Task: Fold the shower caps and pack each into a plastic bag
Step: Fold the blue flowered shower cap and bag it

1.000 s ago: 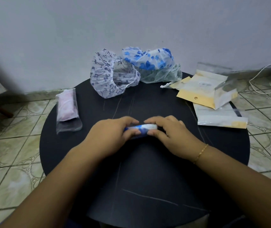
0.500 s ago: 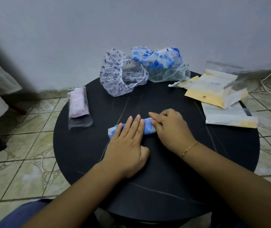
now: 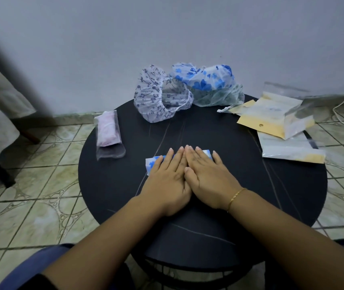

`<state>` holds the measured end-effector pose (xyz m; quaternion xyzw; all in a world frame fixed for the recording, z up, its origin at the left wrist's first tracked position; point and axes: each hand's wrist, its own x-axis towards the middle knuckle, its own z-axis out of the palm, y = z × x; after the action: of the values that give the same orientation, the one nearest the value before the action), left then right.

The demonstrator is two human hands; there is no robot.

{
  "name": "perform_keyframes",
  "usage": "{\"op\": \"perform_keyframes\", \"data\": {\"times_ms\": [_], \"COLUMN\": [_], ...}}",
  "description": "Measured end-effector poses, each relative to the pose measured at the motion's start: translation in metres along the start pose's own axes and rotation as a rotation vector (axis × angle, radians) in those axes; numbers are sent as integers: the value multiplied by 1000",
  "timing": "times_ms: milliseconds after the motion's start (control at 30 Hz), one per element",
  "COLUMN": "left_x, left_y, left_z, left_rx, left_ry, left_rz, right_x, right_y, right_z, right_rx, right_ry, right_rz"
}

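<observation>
Round black table point(image 3: 292, 185), tiled floor point(image 3: 41, 206)

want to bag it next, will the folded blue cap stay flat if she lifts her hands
Probably not: the folded cap looks thin and crinkly, so may spring open. Both hands, left and right, press it flat. Likely light and floppy.

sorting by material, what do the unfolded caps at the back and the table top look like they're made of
Unfolded caps: thin, translucent printed plastic film, probably; the wall and inner folds show through, and the edges gather like elastic.
Table top: hard, dark, matte slab with pale veins, maybe stone or a stone-look laminate; cannot tell which.
</observation>
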<state>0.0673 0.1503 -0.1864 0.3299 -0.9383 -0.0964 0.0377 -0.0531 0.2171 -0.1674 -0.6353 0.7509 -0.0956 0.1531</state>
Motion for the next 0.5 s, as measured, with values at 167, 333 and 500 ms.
{"op": "perform_keyframes", "data": {"times_ms": [167, 333, 500], "left_x": [-1, -17, -28], "left_y": [-5, -14, -11], "left_z": [-1, -4, -8], "left_rx": [-15, 33, -3], "left_ry": [4, -22, -8], "left_rz": [-17, -76, -231], "right_x": [-1, -5, -10], "right_y": [-4, 0, -1], "right_z": [-2, 1, 1], "right_rx": [21, -55, -45], "right_ry": [0, 20, 4], "right_rz": [47, 124, 186]}}
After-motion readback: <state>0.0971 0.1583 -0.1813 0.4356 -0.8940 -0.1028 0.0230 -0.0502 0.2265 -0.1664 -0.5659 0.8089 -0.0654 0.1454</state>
